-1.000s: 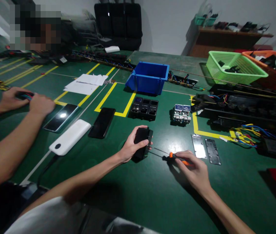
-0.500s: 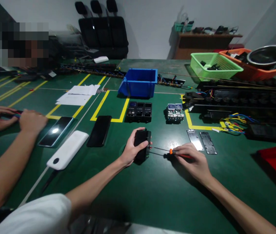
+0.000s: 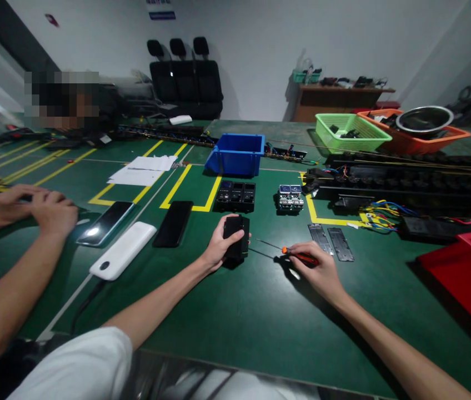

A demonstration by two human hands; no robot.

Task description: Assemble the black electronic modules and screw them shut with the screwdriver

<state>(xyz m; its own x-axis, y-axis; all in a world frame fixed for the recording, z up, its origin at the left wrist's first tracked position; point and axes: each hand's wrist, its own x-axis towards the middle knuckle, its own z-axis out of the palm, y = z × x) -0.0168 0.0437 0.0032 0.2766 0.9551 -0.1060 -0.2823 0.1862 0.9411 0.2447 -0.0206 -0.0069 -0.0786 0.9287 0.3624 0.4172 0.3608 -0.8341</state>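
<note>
My left hand (image 3: 219,244) is wrapped round a black rectangular plastic housing (image 3: 235,240), tilted up off the table with my thumb across its face. My right hand (image 3: 317,268) grips the black-and-orange handle of a screwdriver (image 3: 302,255). Its thin shaft points left at the housing's side, and the tip stands a little apart from it. Beyond the housing lies a black module with several square openings (image 3: 235,196). A pair of circuit boards with small displays (image 3: 290,199) sits to its right. Two flat dark cover plates (image 3: 341,244) lie just past my right hand.
A phone (image 3: 173,224), a white power bank (image 3: 123,251) and another phone (image 3: 105,224) lie left. A blue bin (image 3: 237,155) stands behind. Wired black assemblies (image 3: 406,178) and a red bin (image 3: 464,278) are right. A co-worker's hands (image 3: 54,214) work at far left.
The screwdriver tip has drawn back from the side of the black housing, where it was touching or very close. My view has tilted upward a little.
</note>
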